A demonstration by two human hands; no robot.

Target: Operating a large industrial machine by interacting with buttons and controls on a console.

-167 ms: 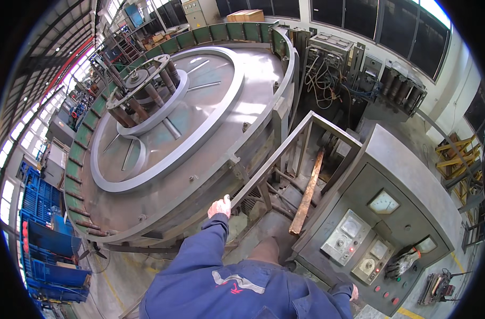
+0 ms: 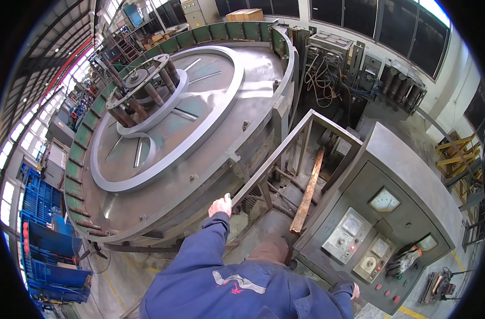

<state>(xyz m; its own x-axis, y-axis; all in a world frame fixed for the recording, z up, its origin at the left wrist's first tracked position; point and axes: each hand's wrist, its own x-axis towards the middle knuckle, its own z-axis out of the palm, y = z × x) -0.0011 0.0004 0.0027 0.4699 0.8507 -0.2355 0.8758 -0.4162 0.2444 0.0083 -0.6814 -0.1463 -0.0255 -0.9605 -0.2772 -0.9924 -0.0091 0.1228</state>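
Observation:
My left hand (image 2: 220, 205) is closed round the near end of a grey metal guard rail (image 2: 269, 166), thumb up. Past the rail stands a big round machine with a steel disc table (image 2: 210, 154) inside a green-lined rim. A flat pale ring (image 2: 234, 101) lies on the disc, with a smaller ring strip (image 2: 147, 127) curling around the post assembly (image 2: 141, 87) in its middle. Low on the right, my right hand (image 2: 355, 291) is beside the front of a grey control cabinet (image 2: 412, 186); its sleeve hides most of it, and its fingers cannot be made out.
Work gloves (image 2: 404, 261) hang on the cabinet among dials and coloured buttons. A rusty wooden-looking bar (image 2: 308, 191) leans inside the rail frame. Hoses (image 2: 322, 80) hang from machinery behind. Blue racks (image 2: 46, 228) stand at the left; a yellow stand (image 2: 459, 157) is at the far right.
The disc's slots have shifted counterclockwise, those on its near side moving to the right, while the flat rings look unmoved. Both my hands keep their places.

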